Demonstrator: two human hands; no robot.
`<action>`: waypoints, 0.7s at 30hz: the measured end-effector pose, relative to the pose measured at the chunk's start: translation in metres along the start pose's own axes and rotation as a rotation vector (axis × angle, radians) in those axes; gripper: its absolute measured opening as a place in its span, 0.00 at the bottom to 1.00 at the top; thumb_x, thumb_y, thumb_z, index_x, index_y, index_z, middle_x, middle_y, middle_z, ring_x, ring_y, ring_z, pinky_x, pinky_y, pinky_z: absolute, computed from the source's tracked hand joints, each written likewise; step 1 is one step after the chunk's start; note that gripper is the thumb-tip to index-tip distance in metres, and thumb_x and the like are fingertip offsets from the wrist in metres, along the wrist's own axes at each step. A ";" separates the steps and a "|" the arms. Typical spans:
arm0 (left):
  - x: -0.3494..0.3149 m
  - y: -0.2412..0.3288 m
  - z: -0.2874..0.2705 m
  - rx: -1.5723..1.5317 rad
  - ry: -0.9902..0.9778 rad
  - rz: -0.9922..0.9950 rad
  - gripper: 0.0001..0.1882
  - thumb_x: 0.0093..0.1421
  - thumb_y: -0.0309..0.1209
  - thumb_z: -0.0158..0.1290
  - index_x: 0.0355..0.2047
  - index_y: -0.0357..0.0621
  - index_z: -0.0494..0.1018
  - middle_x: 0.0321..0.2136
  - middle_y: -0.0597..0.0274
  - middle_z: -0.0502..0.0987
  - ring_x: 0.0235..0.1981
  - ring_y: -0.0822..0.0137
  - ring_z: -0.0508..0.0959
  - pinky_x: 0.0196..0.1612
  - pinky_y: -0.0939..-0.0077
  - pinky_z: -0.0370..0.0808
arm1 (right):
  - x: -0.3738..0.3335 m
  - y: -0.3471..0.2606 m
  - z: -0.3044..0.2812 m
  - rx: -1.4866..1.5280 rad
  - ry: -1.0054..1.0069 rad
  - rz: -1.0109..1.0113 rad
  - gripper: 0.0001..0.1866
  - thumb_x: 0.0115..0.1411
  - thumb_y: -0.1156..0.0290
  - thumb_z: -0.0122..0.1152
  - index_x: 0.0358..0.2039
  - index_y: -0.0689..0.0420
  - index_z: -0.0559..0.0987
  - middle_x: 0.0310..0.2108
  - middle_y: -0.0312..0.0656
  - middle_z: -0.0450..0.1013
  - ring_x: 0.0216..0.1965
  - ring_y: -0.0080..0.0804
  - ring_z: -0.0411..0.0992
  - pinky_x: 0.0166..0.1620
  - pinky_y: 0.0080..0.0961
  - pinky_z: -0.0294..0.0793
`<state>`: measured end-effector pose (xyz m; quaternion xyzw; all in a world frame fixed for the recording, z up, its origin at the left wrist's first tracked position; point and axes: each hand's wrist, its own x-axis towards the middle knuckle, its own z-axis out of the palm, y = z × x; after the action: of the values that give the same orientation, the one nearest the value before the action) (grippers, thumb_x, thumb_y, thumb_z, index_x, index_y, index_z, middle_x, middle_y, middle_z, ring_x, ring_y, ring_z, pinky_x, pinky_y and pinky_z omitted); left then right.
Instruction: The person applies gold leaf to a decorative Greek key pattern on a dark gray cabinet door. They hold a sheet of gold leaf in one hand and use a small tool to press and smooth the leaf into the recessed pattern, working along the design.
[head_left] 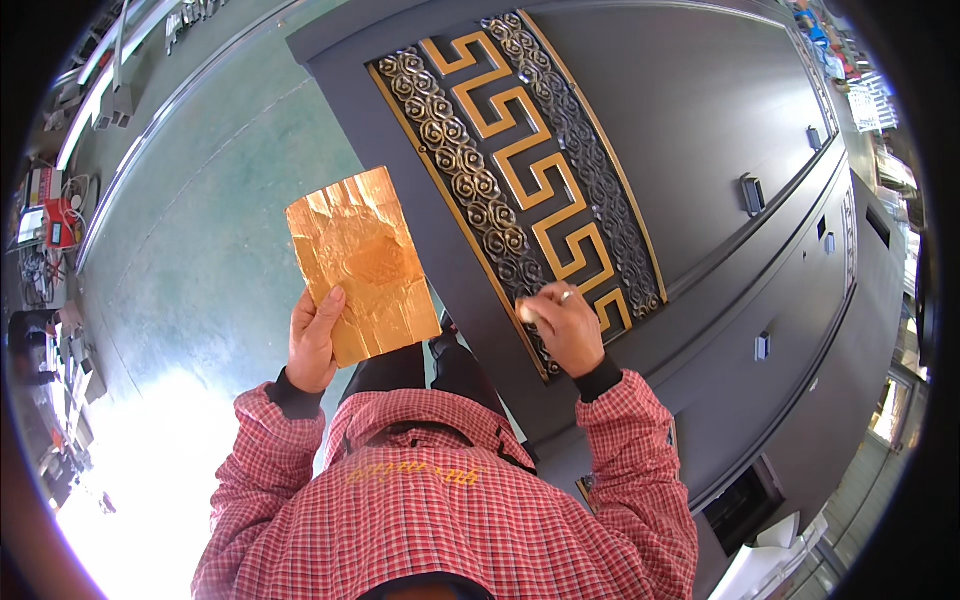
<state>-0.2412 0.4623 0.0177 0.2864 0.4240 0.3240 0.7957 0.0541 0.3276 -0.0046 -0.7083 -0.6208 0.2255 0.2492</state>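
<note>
My left hand is closed on the lower left edge of a rectangular, gold-coloured board, thumb on its face. Its surface looks creased and foil-like, with a darker, rubbed patch in the middle. My right hand, a ring on one finger, pinches a small whitish pad. The pad is at the lower end of a column of raised rosettes, close to or touching it. These rosettes show gold on their raised edges. Beside them runs a gold Greek-key strip, and beyond that a second, darker rosette column.
The dark grey door panel bearing the ornament lies flat in front and to the right, with black fittings along its side. More grey panels lie to the right. On the left is a green floor, with tools and a red device at its edge.
</note>
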 end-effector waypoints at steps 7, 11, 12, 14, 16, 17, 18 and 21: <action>-0.006 -0.005 0.007 0.016 -0.013 0.002 0.17 0.67 0.31 0.43 0.54 0.37 0.62 0.50 0.57 0.71 0.49 0.66 0.74 0.51 0.71 0.73 | 0.043 0.001 0.019 0.026 0.064 -0.097 0.06 0.49 0.80 0.60 0.27 0.54 0.77 0.29 0.38 0.70 0.32 0.39 0.70 0.32 0.33 0.70; -0.012 -0.011 0.007 0.011 -0.004 0.007 0.17 0.67 0.31 0.43 0.54 0.37 0.62 0.50 0.57 0.71 0.49 0.67 0.74 0.50 0.71 0.73 | 0.029 0.008 0.025 -0.011 -0.002 -0.093 0.04 0.50 0.78 0.58 0.24 0.53 0.76 0.28 0.38 0.69 0.31 0.40 0.69 0.32 0.33 0.70; -0.013 -0.012 0.008 0.011 -0.002 0.006 0.17 0.67 0.31 0.42 0.53 0.37 0.62 0.49 0.57 0.71 0.49 0.67 0.74 0.50 0.71 0.73 | 0.020 0.009 0.024 -0.022 -0.013 -0.085 0.04 0.50 0.78 0.58 0.23 0.53 0.76 0.28 0.38 0.69 0.31 0.40 0.69 0.32 0.33 0.70; -0.015 -0.013 0.011 0.008 -0.001 0.004 0.17 0.67 0.31 0.42 0.53 0.37 0.62 0.49 0.57 0.71 0.48 0.67 0.74 0.50 0.71 0.73 | 0.000 0.013 0.020 -0.044 -0.046 -0.078 0.04 0.50 0.77 0.57 0.23 0.52 0.76 0.28 0.39 0.69 0.31 0.41 0.69 0.32 0.34 0.69; -0.017 -0.015 0.015 0.008 -0.008 -0.006 0.17 0.67 0.31 0.43 0.53 0.37 0.62 0.49 0.57 0.71 0.48 0.67 0.74 0.50 0.71 0.73 | -0.022 0.013 0.011 -0.034 -0.073 -0.040 0.04 0.50 0.77 0.57 0.23 0.52 0.77 0.28 0.39 0.69 0.32 0.41 0.69 0.32 0.34 0.69; -0.018 -0.016 0.016 0.007 -0.010 -0.010 0.17 0.67 0.31 0.43 0.53 0.37 0.62 0.49 0.57 0.72 0.48 0.67 0.74 0.50 0.71 0.73 | -0.031 0.012 0.006 -0.030 -0.087 -0.022 0.04 0.50 0.77 0.57 0.24 0.52 0.77 0.28 0.40 0.69 0.32 0.41 0.69 0.32 0.34 0.69; -0.019 -0.017 0.018 0.007 -0.014 -0.012 0.17 0.67 0.31 0.43 0.53 0.37 0.62 0.49 0.57 0.72 0.48 0.67 0.74 0.50 0.71 0.73 | -0.038 0.013 0.001 -0.033 -0.072 -0.011 0.06 0.49 0.78 0.58 0.27 0.52 0.79 0.29 0.39 0.70 0.32 0.41 0.69 0.33 0.34 0.69; -0.022 -0.025 0.022 0.004 -0.026 -0.018 0.17 0.67 0.31 0.43 0.53 0.37 0.63 0.49 0.56 0.72 0.48 0.67 0.74 0.49 0.71 0.73 | -0.039 -0.001 -0.026 -0.010 -0.005 0.057 0.12 0.46 0.82 0.61 0.32 0.53 0.80 0.33 0.39 0.71 0.35 0.38 0.71 0.35 0.30 0.71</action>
<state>-0.2254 0.4258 0.0210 0.2884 0.4167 0.3123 0.8035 0.0649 0.2876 0.0168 -0.7263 -0.6023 0.2312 0.2374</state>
